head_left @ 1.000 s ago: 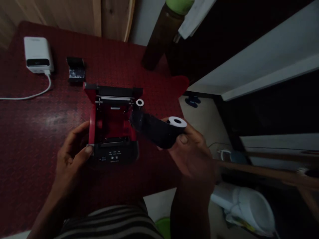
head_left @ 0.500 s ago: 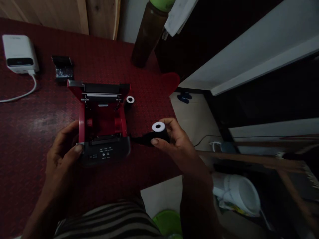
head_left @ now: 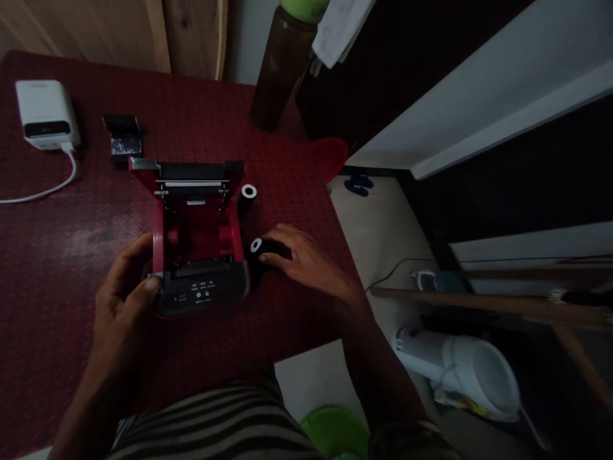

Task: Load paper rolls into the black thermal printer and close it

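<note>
A red and black label printer [head_left: 198, 284] sits on the table with its lid raised and its red roll bay bare. My left hand [head_left: 127, 281] grips the printer's left front corner, thumb on the black panel and fingers along the side. To the right of the printer, my right hand [head_left: 299, 252] is closed around a small black roll [head_left: 272, 248]. This roll is tilted on its side, its white hollow-cored end facing left towards the printer. A second black roll [head_left: 248, 195] with a white end stands upright by the printer's right rear.
A white power bank [head_left: 45, 112] with a cable and a black folded strip [head_left: 124, 137] lie at the back left of the red-patterned table [head_left: 57, 268]. A tall green-capped bottle [head_left: 282, 70] stands at the back. Beyond the table's right edge, sandals [head_left: 359, 185] lie on the floor.
My right hand has moved left and down towards the printer. The roll in it has tipped from nearly upright to lying over. My left hand keeps its hold on the printer.
</note>
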### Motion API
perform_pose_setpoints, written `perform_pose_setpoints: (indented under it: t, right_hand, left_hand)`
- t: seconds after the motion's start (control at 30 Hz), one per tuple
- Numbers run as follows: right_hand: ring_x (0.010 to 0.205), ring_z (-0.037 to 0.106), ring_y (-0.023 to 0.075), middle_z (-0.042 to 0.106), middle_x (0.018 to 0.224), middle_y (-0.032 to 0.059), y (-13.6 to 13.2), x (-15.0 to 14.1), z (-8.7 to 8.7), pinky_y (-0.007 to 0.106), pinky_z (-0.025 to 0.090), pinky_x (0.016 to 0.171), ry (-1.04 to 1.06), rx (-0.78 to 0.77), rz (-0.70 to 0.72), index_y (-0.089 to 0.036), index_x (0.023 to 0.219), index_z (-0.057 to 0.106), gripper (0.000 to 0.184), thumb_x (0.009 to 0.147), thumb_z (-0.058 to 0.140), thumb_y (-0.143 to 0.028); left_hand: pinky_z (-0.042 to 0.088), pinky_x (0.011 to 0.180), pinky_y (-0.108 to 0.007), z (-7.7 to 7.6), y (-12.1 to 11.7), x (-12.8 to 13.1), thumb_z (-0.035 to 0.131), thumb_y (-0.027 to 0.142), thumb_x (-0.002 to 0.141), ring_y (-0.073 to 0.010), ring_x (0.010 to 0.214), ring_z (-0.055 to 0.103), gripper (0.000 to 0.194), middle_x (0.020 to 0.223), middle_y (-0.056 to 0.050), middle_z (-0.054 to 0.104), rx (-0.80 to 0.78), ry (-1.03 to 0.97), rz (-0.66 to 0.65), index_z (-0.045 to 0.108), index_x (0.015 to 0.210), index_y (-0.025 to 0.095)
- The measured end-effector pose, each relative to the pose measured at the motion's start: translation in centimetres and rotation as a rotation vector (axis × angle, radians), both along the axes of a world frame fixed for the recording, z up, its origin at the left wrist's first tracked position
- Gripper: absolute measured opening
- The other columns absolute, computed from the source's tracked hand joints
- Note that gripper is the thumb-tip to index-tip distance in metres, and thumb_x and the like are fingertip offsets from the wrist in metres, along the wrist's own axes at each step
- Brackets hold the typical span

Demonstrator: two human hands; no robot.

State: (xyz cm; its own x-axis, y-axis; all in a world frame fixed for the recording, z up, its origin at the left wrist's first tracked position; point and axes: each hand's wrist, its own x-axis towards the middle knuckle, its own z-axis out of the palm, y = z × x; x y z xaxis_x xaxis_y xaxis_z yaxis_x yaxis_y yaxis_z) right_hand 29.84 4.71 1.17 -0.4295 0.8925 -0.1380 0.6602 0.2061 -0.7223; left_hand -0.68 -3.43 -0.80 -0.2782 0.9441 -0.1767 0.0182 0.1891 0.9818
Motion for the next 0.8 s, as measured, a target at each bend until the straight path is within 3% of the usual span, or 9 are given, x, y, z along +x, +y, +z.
perform_pose_setpoints:
  t: [0.17, 0.33, 0.57, 0.8]
  right_hand:
    - [0.088, 0.069, 0.0197, 0.079, 0.102, 0.0018, -0.5, 0.9, -0.3, 0.032, 0.051, 0.077, 0.179, -0.035, -0.212, -0.023, 0.112, 0.077, 0.019, 0.097, 0.077, -0.036]
    - [0.077, 0.062, 0.0166, 0.077, 0.098, -0.0003, -1.1, 0.5, -0.8, 0.03, 0.046, 0.071, 0.179, -0.037, -0.159, -0.023, 0.111, 0.073, 0.021, 0.09, 0.07, -0.025]
    - [0.086, 0.069, 0.0193, 0.078, 0.102, 0.0006, -1.0, 0.4, 0.0, 0.033, 0.053, 0.079, 0.196, 0.041, -0.149, -0.025, 0.113, 0.071, 0.024, 0.089, 0.068, -0.023]
    - [0.118, 0.078, 0.0253, 0.083, 0.125, 0.0061, -2.0, -0.4, -3.0, 0.046, 0.059, 0.107, 0.241, -0.006, -0.029, -0.024, 0.128, 0.074, 0.039, 0.09, 0.068, -0.014]
  left_hand:
    - [0.059, 0.115, -0.04, 0.2, 0.1, 0.1, 0.083, 0.049, 0.088, -0.0341, 0.142, 0.067, 0.065, 0.152, -0.005, 0.075, -0.02, 0.015, 0.025, 0.074, 0.149, 0.029]
    - [0.056, 0.12, -0.042, 0.2, 0.1, -0.1, 0.082, 0.05, 0.09, -0.034, 0.142, 0.067, 0.062, 0.151, -0.004, 0.075, 0.008, 0.055, 0.005, 0.075, 0.149, 0.031]
    - [0.055, 0.117, -0.039, 0.3, -0.1, 0.1, 0.081, 0.049, 0.092, -0.0333, 0.143, 0.066, 0.062, 0.152, -0.003, 0.074, 0.002, 0.042, 0.002, 0.074, 0.151, 0.03]
    - [0.054, 0.122, -0.042, -0.1, 0.0, -0.2, 0.08, 0.049, 0.092, -0.0337, 0.145, 0.065, 0.063, 0.155, -0.002, 0.073, 0.008, 0.039, -0.01, 0.073, 0.152, 0.031]
